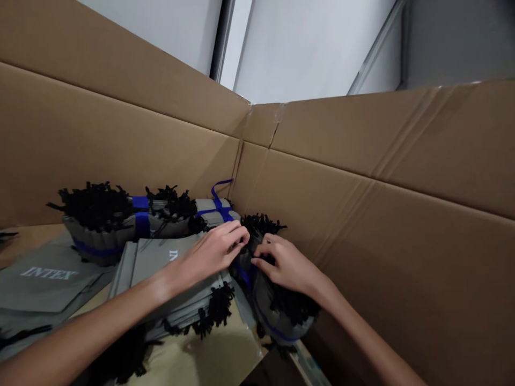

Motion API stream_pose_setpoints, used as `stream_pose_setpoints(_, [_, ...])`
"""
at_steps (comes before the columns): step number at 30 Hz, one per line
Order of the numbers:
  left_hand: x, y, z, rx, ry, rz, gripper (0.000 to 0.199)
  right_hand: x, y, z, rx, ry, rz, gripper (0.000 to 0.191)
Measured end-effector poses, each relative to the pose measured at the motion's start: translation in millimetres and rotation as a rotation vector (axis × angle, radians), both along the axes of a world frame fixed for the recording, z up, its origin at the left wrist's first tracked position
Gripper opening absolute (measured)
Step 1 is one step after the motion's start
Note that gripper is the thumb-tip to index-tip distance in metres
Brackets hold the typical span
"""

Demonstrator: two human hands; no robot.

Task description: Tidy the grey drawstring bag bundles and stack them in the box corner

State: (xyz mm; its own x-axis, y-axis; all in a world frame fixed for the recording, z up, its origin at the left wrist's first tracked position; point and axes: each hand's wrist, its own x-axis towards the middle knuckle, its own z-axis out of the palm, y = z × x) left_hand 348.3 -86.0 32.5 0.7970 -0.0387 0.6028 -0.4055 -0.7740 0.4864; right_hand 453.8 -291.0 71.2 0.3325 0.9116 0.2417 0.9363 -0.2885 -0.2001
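**A:** What are the hands doing?

**B:** The left hand point(211, 256) is curled narrow over the top of a grey folded bundle with black fringe point(273, 300). I can't tell whether it grips or only touches. The right hand point(284, 262) is pinched narrow, its fingers point(265, 252) closed on that bundle at the fringe.

**A:** Where is that bundle?

**B:** In a corner of a large brown corrugated carton point(382, 161), leaning near its right wall, with a dark blue strap point(261, 316) around it.

**A:** Why hold it so close together?

**B:** Probably because the loose fringe and soft folds need gathering from both sides. The wall seems to help by bracing the bundle.

**A:** And the things around it?

**B:** Along the back wall sit two more fringed grey bundles point(96, 236) point(169, 214), pressed side by side, so they likely prop each other up. A loop of loose blue strap point(219, 195) stands up behind them. A stack of flat grey fringed sheets point(169, 262) lies under the left forearm point(100, 327), and a flat grey sheet printed INTEX point(48, 279) lies further left, flat because nothing is bundling it.
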Motion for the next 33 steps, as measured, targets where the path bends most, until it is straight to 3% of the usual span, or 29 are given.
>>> stream_pose_setpoints(5, [-19, -13, -12.8, -0.047, 0.057, 0.033, 0.014, 1, -1, -3.1, 0.035, 0.017, 0.045, 0.005])
stream_pose_setpoints(11, [-9, -9, -27.2, -0.1, 0.105, -0.033, 0.029, 4, -3, -3.7, 0.065, 0.055, 0.072, 0.004])
stream_pose_setpoints(16, [8, 3, -20.2, -0.112, 0.148, -0.161, 0.026, 7, -1, -1.9, 0.096, 0.134, 0.055, 0.006])
stream_pose_setpoints(21, [28, 10, -16.0, -0.141, 0.207, -0.283, 0.023, 12, 0, 10.3, 0.057, 0.238, 0.067, 0.023])
stream_pose_setpoints(28, [40, 7, -16.8, -0.184, 0.251, -0.33, 0.026, 24, -5, 21.1, 0.0, 0.35, 0.06, 0.027])
stream_pose_setpoints(33, [41, 8, -14.5, -0.219, 0.335, -0.352, 0.026, 23, -10, 18.5, 0.071, 0.418, -0.027, 0.023])
